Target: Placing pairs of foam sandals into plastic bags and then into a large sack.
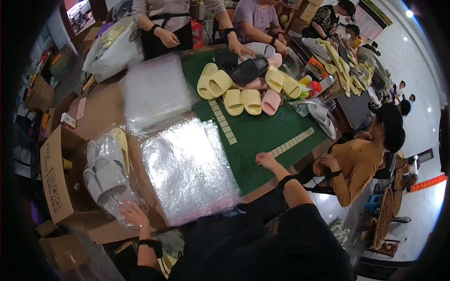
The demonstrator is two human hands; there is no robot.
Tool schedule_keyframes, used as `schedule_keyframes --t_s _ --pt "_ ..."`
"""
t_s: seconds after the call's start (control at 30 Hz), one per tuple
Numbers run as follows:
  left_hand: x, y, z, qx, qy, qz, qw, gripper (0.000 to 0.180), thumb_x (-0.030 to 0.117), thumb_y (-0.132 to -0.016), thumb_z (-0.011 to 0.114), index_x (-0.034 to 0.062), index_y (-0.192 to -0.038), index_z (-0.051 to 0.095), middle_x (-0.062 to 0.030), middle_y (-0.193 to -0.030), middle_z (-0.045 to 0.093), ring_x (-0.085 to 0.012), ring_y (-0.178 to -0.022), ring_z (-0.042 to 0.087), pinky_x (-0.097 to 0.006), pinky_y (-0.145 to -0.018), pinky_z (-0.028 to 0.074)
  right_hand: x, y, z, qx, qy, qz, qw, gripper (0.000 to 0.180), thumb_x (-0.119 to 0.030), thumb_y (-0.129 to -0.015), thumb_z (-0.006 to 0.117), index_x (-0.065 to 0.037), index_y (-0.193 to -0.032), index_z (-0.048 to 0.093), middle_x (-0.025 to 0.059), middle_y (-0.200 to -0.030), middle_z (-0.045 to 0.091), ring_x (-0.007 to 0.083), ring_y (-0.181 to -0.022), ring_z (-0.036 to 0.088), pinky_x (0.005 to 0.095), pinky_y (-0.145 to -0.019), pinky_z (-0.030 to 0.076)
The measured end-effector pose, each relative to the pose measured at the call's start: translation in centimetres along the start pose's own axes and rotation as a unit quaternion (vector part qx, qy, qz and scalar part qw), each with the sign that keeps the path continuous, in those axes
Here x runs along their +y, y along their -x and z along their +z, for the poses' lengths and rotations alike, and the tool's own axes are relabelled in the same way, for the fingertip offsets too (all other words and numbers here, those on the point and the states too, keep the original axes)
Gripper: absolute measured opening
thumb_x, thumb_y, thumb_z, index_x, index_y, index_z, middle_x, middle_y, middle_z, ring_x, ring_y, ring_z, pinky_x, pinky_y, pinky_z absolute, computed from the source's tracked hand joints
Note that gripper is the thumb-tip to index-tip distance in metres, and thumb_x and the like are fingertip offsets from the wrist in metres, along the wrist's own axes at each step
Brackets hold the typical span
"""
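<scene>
basically, the pale-grey moulded slippers [111, 174], w/ one pale-yellow slipper [123, 144] at their right edge, lie under clear crinkled plastic film [112, 206] on the person's left, just beside the open brown cardboard box [50, 173]. left hand [133, 214] is palm-down w/ fingers spread, at the film's near end; can't tell if it presses or only rests. right hand [267, 160] is loosely curled over the green table cover [248, 175], by the near end of the row of small cream rectangles [295, 142]; can't tell if it pinches anything.

to handle the bundle well, imo: flat, light palm, no hooked fingertips b/c thin film prob tears; right hand should come across to steady the far side so nothing slides apart; smooth from the middle out.

long axis: bundle runs mostly near-to-far, near end leaning a bit right, toward the left hand. which ends are toes = unclear, given glare & overlap.
</scene>
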State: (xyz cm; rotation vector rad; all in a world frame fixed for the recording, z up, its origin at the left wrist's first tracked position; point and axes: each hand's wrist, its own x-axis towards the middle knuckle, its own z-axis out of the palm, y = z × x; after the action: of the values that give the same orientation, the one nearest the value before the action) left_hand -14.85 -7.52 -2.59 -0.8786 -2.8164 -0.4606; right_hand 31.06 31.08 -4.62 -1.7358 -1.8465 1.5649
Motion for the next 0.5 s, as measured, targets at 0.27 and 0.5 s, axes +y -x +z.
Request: schedule_keyframes --t_s 0.27,0.5 --pt "4.4 8.2 -0.2 -0.079 -0.130 -0.030 0.988 0.055 0.028 -0.089 0.037 0.0100 -0.138 0.018 -0.0171 -0.142 0.014 -0.0409 -0.128 0.014 -0.050 -0.104 0.011 -4.5 -12.3 -4.1 0.151 -0.132 0.058 0.978 0.036 -0.029 -0.085 0.054 -0.001 -0.107 0.052 0.0089 -0.087 0.060 0.0149 -0.069 0.057 0.0258 -0.059 0.045" --pt "7.2 8.1 -2.5 -0.149 -0.066 -0.038 0.986 0.058 0.027 -0.087 0.041 0.0095 -0.138 0.018 -0.0215 -0.140 0.014 -0.0405 -0.128 0.013 -0.050 -0.104 0.009 -9.0 -18.5 -2.1 0.165 -0.449 0.094 0.873 0.042 -0.036 -0.088 0.046 -0.005 -0.117 0.041 0.0126 -0.111 0.052 0.0242 -0.097 0.054 0.0359 -0.077 0.045"
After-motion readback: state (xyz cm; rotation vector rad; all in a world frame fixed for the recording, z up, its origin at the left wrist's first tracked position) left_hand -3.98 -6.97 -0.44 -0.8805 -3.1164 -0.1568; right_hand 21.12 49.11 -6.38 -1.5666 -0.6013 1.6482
